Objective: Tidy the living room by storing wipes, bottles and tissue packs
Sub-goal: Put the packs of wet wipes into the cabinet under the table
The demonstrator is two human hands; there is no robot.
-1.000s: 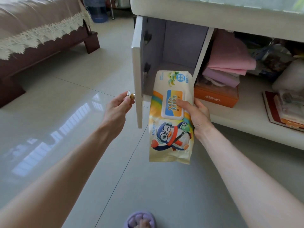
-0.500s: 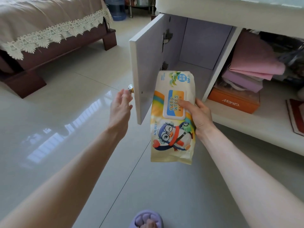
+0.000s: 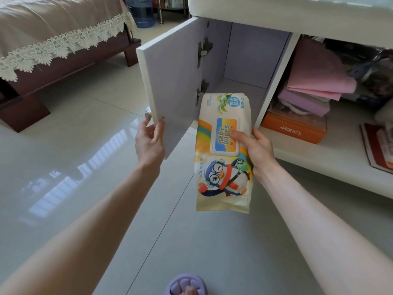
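While the wipes (image 3: pixel 221 167) hang upright in the right hand (image 3: pixel 258 152), thumb laid across the flip lid and fingers wrapped behind the pack's right edge, they are not yet stored. The pack's top end overlaps the mouth of the compartment (image 3: pixel 253 60), though I cannot tell whether it has crossed the sill.

Left of the wipes, the left hand (image 3: pixel 148 141) pinches the lower free corner of the door (image 3: pixel 178 81), thumb on the inner face and fingers round the outer side just below the knob (image 3: pixel 148 113). The door stands swung wide, and its two hinges (image 3: pixel 204 48) are exposed just above the pack.

Right of the right hand, past the divider (image 3: pixel 274 81), a shelf (image 3: pixel 340 158) carries an orange box (image 3: pixel 293 128) with folded pink and purple cloths (image 3: pixel 314 81) on top, and books (image 3: pixel 376 145) lie farther right. Between the forearms a purple slipper (image 3: pixel 186 285) rests on the floor (image 3: pixel 85 124).

The step in hand looks like stowing the wipes, with the door open and the pack poised. The next move calls for the right hand to carry the pack forward between hinges and divider (it would probably sit better laid flat) and let go. Meanwhile the left hand should hold the door wide, then shut it. No bottles or tissue packs are in view, so I judge the task to be at an early stage.
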